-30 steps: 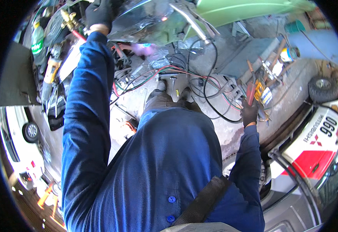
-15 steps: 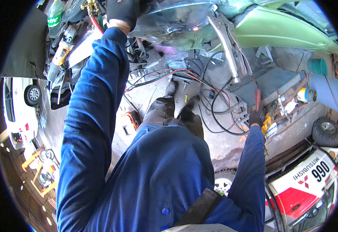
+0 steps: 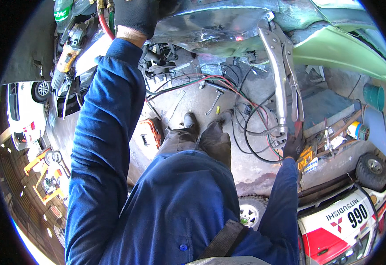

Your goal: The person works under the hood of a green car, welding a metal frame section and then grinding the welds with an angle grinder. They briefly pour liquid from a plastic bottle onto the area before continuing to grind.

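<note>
My left hand [image 3: 135, 18], in a black glove, is at the upper edge beside brass hose fittings [image 3: 109, 5]. Its fingers are hidden, so what it holds, if anything, does not show. A red hose [image 3: 105, 27] hangs from the fittings with a green one. My gloved right hand [image 3: 293, 146] is closed round a red-handled tool [image 3: 299, 127], whose head I cannot make out. Just above it, locking pliers [image 3: 279, 75] hang clamped to the edge of a bare metal car panel [image 3: 201, 25]. A small red glow shows on the panel left of the pliers' jaws.
An angle grinder [image 3: 67, 59] and a green bottle [image 3: 62, 11] lie at upper left. Hoses [image 3: 219, 78] and a hammer [image 3: 214, 101] are on the floor. A flat grey slab [image 3: 321, 108] lies at right, near a green container [image 3: 374, 97]. Cars [image 3: 334, 225] stand at both sides.
My view has shifted, and the panel and pliers appear larger and farther right. My right hand appears slightly lower, still with the red-handled tool. The left hand shows more at the upper edge.
</note>
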`<act>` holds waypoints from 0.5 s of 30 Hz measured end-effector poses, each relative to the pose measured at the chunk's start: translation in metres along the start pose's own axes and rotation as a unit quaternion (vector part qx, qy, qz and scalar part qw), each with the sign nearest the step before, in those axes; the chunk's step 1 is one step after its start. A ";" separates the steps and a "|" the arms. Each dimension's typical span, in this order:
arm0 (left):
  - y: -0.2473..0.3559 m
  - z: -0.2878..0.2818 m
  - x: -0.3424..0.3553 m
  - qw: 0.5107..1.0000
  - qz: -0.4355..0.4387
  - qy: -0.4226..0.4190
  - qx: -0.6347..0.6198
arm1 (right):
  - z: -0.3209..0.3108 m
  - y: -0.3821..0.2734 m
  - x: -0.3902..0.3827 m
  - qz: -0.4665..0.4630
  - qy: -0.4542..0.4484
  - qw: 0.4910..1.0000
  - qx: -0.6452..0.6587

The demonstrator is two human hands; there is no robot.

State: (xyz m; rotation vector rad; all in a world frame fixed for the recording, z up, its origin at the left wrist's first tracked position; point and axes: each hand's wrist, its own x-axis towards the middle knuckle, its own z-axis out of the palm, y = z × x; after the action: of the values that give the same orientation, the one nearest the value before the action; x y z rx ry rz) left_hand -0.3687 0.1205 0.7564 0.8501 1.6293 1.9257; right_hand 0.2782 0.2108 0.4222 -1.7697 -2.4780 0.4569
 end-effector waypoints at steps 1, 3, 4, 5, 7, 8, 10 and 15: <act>0.001 0.000 -0.001 1.000 -0.002 0.013 0.020 | 0.000 -0.004 -0.001 0.003 0.012 1.000 0.000; 0.001 0.002 -0.002 0.997 -0.004 0.040 0.058 | 0.001 -0.011 -0.004 -0.003 0.040 0.998 -0.037; 0.001 0.004 -0.002 1.000 -0.004 0.024 0.019 | 0.001 -0.014 -0.004 0.004 0.047 0.997 -0.061; 0.001 0.006 -0.002 1.000 -0.003 0.008 -0.021 | 0.000 -0.016 -0.004 0.004 0.041 0.998 -0.054; 0.001 0.011 -0.005 0.994 -0.038 0.090 0.045 | -0.002 -0.018 -0.002 0.012 0.017 0.996 -0.091; 0.003 0.012 -0.005 0.995 -0.032 0.080 0.048 | -0.003 -0.019 -0.001 0.017 0.011 0.993 -0.112; 0.006 0.014 -0.006 0.997 -0.018 0.059 0.054 | -0.005 -0.019 0.001 0.026 -0.014 0.994 -0.103; 0.009 0.018 -0.008 0.992 -0.071 0.089 0.048 | -0.008 -0.024 0.002 0.049 -0.051 0.988 -0.138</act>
State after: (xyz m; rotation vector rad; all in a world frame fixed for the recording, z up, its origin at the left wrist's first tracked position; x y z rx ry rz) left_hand -0.3495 0.1255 0.7654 0.5942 1.8473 1.8822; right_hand 0.2573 0.2076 0.4358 -2.0217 -2.6423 0.2221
